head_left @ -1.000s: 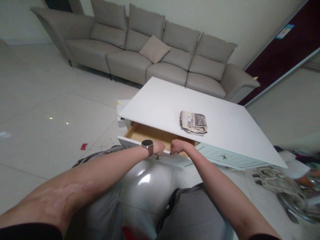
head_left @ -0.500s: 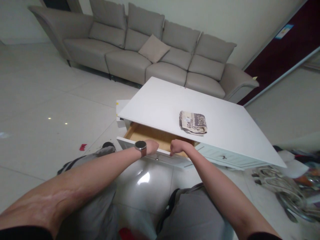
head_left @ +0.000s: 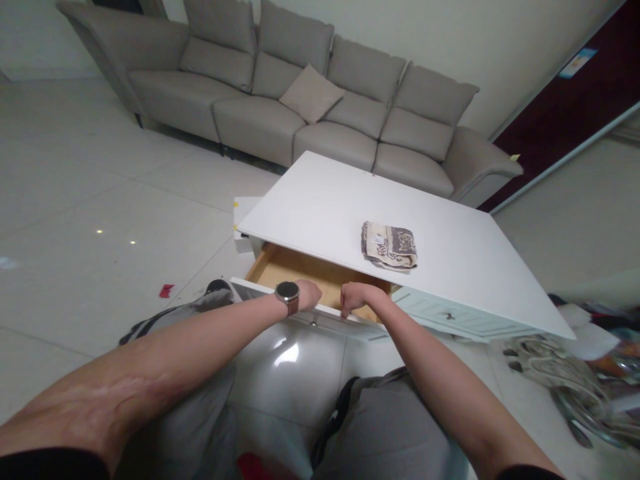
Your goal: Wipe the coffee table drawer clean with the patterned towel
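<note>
Under the white table [head_left: 320, 203], the drawer [head_left: 287, 267] stands open — right hand [head_left: 355, 297] gripping its front edge, fingers curled together; left hand [head_left: 310, 295] at that edge too — how its fingers close, I cannot tell.

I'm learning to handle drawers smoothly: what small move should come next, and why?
Probably ease the drawer a little further out, evenly: the left hand and right hand are both at its front panel, and its back end is hidden under the tabletop.
</note>
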### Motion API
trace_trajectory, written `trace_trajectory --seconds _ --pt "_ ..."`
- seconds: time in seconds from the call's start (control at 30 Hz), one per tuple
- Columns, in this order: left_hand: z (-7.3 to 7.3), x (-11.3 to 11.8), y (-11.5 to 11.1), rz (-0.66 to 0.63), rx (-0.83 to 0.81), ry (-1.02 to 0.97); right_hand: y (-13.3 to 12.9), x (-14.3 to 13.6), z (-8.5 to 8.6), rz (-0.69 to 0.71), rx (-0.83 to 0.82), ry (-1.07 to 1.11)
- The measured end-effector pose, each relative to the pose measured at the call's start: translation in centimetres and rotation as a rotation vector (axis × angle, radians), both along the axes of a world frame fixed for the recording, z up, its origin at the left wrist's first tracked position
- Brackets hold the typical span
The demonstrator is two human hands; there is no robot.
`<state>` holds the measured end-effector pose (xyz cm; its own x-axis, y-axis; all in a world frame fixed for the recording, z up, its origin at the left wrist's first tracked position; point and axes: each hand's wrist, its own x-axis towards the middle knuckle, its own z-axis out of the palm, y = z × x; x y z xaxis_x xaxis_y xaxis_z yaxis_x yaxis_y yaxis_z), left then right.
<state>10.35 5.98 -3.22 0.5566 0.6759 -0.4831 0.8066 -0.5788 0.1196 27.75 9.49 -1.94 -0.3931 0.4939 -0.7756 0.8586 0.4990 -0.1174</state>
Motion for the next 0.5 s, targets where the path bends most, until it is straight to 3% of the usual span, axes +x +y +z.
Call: trace_trajectory --seconds 0.1,0.23,0.5 --pt "0.6 0.2 -0.6 0.0 -0.027 0.094 -0.1 -0.1 -0.4 0.008 -0.052 0.003" --pt "1.0 0.2 -1.0 0.006 -0.009 0.073 0.2 0.3 -0.9 0.02 -0.056 0.01" --pt "0.7 0.1 -1.1 0.005 -0.01 0.044 0.5 1.6 -1.7 -0.065 -0.106 0.108"
